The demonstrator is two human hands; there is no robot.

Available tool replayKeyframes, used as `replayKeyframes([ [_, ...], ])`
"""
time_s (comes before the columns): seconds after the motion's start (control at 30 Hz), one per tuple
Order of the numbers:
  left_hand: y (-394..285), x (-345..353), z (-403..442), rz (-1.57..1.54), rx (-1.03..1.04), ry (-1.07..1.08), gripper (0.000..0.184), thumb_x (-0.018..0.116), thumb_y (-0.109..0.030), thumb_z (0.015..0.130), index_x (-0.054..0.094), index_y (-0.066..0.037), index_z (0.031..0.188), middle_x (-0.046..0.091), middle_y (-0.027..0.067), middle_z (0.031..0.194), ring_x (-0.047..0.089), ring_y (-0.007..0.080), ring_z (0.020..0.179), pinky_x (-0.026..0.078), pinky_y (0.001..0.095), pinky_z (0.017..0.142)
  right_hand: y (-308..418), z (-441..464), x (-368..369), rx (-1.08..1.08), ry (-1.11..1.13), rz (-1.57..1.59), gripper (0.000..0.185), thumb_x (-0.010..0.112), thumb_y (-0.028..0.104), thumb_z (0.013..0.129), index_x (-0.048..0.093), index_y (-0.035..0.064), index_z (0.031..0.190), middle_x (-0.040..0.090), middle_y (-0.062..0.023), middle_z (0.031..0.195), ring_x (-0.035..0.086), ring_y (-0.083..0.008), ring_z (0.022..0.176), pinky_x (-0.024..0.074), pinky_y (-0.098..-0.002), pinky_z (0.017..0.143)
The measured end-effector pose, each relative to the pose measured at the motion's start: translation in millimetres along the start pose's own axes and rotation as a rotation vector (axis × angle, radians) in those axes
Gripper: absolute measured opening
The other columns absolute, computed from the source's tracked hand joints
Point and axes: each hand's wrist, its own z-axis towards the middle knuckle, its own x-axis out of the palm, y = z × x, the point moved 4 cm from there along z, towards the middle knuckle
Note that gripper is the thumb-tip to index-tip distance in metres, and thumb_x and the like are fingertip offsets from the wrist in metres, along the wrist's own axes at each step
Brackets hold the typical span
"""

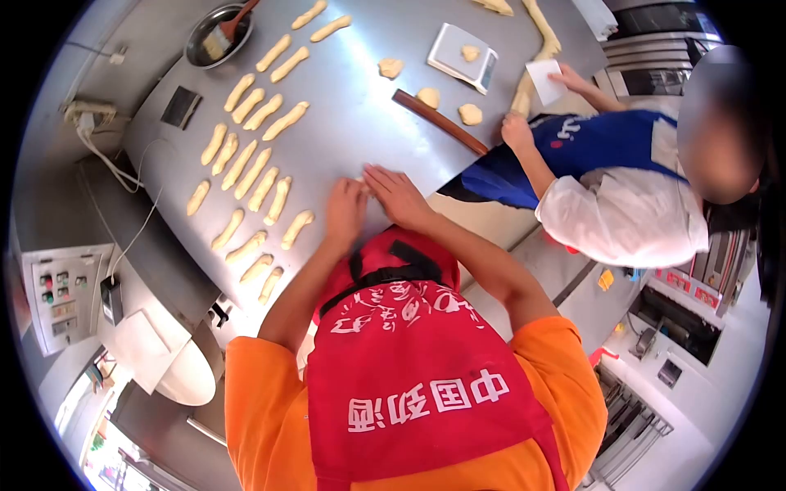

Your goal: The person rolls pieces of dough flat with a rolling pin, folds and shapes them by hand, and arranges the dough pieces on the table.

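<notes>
My left hand (348, 206) and my right hand (398, 195) meet near the front edge of the metal table (344, 131). Their fingers are curled together around a small piece of dough (365, 187), mostly hidden under them. To the left of my hands lie several rolled dough strips (258, 182), in rough rows. Beyond my right hand are loose dough lumps (428, 97), close to a dark wooden stick (440, 122).
A white scale (463, 57) carries one dough lump. A metal bowl (196, 51) with a brush (221, 37) stands far left. At the right, a co-worker in a blue apron (598, 147) holds a white scraper (544, 82) by a long dough roll (524, 94).
</notes>
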Motion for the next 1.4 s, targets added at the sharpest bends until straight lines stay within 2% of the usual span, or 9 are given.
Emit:
replayKeyframes([
  [0.2,-14,-28,4,-0.168,-0.152,-0.252,0.025,0.068,-0.007,0.102,0.068,-0.001,0.127,0.065,0.0225,0.118,0.064,0.0431,0.109,0.052,0.0519,0.096,5,22,-26,0.106,-0.093,0.07,0.071,0.073,0.019,0.098,0.05,-0.0025,0.161,0.047,-0.025,0.169,0.042,-0.0413,0.159,0.0384,-0.0528,0.125],
  [0.43,10,-27,68,0.149,0.034,-0.29,0.026,0.068,-0.007,0.102,0.069,-0.003,0.127,0.065,0.0183,0.125,0.06,0.0404,0.12,0.049,0.0502,0.103,19,22,-3,-0.041,0.104,0.026,0.082,0.08,0.022,0.093,0.045,-0.0033,0.163,0.045,-0.0253,0.17,0.037,-0.0418,0.162,0.0348,-0.0534,0.13],
  [0.67,32,-5,62,0.252,0.036,-0.333,0.029,0.064,-0.005,0.1,0.072,-0.005,0.128,0.065,0.0147,0.129,0.058,0.0369,0.125,0.045,0.0529,0.107,46,16,-33,0.059,-0.094,0.002,0.077,0.078,0.011,0.088,0.051,-0.002,0.159,0.065,-0.0217,0.14,0.06,-0.0414,0.134,0.047,-0.0502,0.115],
  [0.8,35,-7,63,0.298,0.015,-0.297,0.031,0.062,-0.005,0.1,0.072,-0.006,0.129,0.064,0.0146,0.131,0.057,0.0372,0.127,0.044,0.0529,0.109,27,6,5,0.071,0.098,0.016,0.079,0.067,0.003,0.085,0.049,0.0003,0.161,0.062,-0.02,0.111,0.061,-0.0401,0.106,0.0522,-0.0532,0.098],
  [0.9,31,-7,62,0.305,0.017,-0.302,0.03,0.062,-0.006,0.1,0.071,-0.006,0.129,0.064,0.0147,0.13,0.057,0.0375,0.127,0.044,0.0528,0.11,17,-1,3,0.283,0.066,0.179,0.072,0.072,0.01,0.082,0.055,0.0028,0.152,0.066,-0.0232,0.118,0.065,-0.0448,0.112,0.0557,-0.0524,0.097],
  [1.0,30,-10,64,0.302,-0.002,-0.299,0.029,0.064,-0.006,0.1,0.071,-0.006,0.128,0.064,0.015,0.13,0.058,0.0383,0.125,0.045,0.0536,0.109,-22,17,-9,0.548,-0.006,0.392,0.065,0.076,0.012,0.083,0.058,0.0052,0.145,0.07,-0.0236,0.117,0.07,-0.0417,0.109,0.0579,-0.049,0.096],
  [1.17,29,-9,64,0.344,0.006,-0.301,0.026,0.067,-0.008,0.1,0.071,-0.006,0.126,0.064,0.0162,0.127,0.059,0.0398,0.121,0.046,0.055,0.107,-115,138,-61,0.672,-0.324,0.973,0.051,0.082,0.007,0.088,0.062,0.0065,0.134,0.072,-0.0068,0.105,0.068,-0.0135,0.094,0.0569,-0.032,0.082],
  [1.23,36,-5,64,0.331,0.0,-0.31,0.026,0.067,-0.008,0.1,0.071,-0.006,0.125,0.065,0.0164,0.126,0.06,0.0399,0.119,0.047,0.0555,0.106,-148,199,-83,0.633,-0.432,1.082,0.049,0.083,0.008,0.088,0.065,0.0074,0.134,0.071,-0.0071,0.106,0.068,-0.013,0.092,0.0562,-0.0308,0.08],
  [1.4,29,-8,64,0.318,-0.033,-0.31,0.026,0.069,-0.01,0.098,0.07,-0.007,0.124,0.064,0.0164,0.127,0.061,0.0402,0.12,0.048,0.0559,0.105,-276,337,-142,0.614,-0.586,0.566,0.051,0.086,0.011,0.086,0.07,0.0064,0.135,0.07,-0.0069,0.11,0.069,-0.0218,0.099,0.0567,-0.0363,0.087],
])
